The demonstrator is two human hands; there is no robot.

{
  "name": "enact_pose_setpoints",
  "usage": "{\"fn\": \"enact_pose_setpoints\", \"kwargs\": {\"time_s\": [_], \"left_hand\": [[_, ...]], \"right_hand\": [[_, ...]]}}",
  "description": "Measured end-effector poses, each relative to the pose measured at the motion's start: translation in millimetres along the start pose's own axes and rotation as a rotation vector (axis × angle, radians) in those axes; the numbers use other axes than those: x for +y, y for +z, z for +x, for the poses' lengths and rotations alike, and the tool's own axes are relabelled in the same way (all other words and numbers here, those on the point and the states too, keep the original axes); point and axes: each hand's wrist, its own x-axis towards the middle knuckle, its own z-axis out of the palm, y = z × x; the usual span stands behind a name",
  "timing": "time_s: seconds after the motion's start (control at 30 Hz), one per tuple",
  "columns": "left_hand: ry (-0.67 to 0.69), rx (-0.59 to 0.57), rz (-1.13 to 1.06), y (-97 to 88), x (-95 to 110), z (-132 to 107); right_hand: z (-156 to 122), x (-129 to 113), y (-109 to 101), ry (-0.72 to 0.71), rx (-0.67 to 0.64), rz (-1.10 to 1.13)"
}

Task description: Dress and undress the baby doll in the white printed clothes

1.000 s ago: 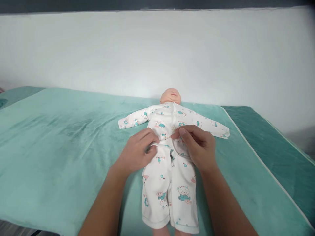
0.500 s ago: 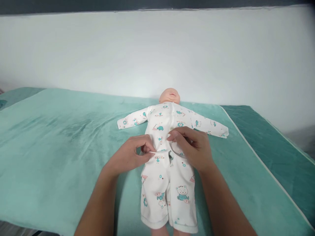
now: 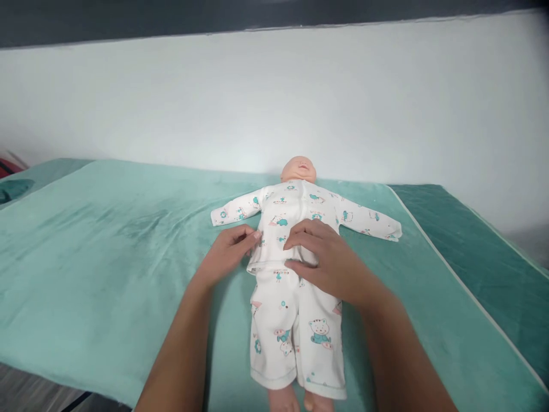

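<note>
A baby doll (image 3: 299, 168) lies on its back, head toward the wall, dressed in a white printed baby shirt (image 3: 274, 220) and matching trousers (image 3: 274, 320). The shirt's sleeves stretch out to both sides, and its lower hem overlaps the top of the trousers. My left hand (image 3: 231, 252) is at the left edge of the shirt, thumb and fingers closed on the cloth there. Over the doll's belly is my right hand (image 3: 321, 254), thumb and fingers apart, touching or just above the shirt front. It hides the right part of the hem.
A light green cloth (image 3: 128, 274) with some wrinkles covers the bed-like surface under the doll. A darker green strip (image 3: 472, 252) runs along the right side. Behind the doll's head stands a white wall (image 3: 274, 103). Grey floor (image 3: 34, 389) shows at the lower left.
Both hands have come off the trousers' waist. My left hand has moved up to the shirt's side, my right hand has spread its fingers, and the shirt hem now hangs over the waistband.
</note>
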Motion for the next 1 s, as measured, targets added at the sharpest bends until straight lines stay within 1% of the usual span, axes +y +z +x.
{"fn": "enact_pose_setpoints", "kwargs": {"time_s": [0.2,0.3,0.43,0.63,0.73,0.83,0.9,0.93,0.97,1.0], "left_hand": [[-0.07,0.054,0.026,4.4,-12,9],[-0.109,0.08,0.013,4.7,-17,11],[-0.119,0.043,-0.027,3.6,-20,12],[-0.131,-0.049,-0.159,0.8,-18,11],[-0.134,-0.053,-0.19,-1.2,-19,10],[-0.142,-0.057,-0.17,-1.1,-22,12],[-0.145,-0.059,-0.113,0.2,-26,15],[-0.132,-0.02,-0.062,0.7,-28,17],[-0.103,0.061,0.007,0.8,-31,20],[-0.06,0.184,0.094,0.1,-35,22]], "right_hand": [[-4,-4,-1,0.011,-0.128,-0.109],[-6,-5,1,0.021,-0.15,-0.124],[-6,-4,2,0.047,-0.125,-0.116],[-4,-5,-3,0.047,-0.105,0.007],[-5,-6,-5,0.029,-0.1,0.034],[-6,-5,-5,0.004,-0.118,0.044],[-5,-5,-5,-0.008,-0.139,0.051],[-5,-5,-5,-0.008,-0.142,0.06],[-5,-5,-5,-0.001,-0.14,0.078],[-5,-6,-6,0.014,-0.13,0.109]]}}
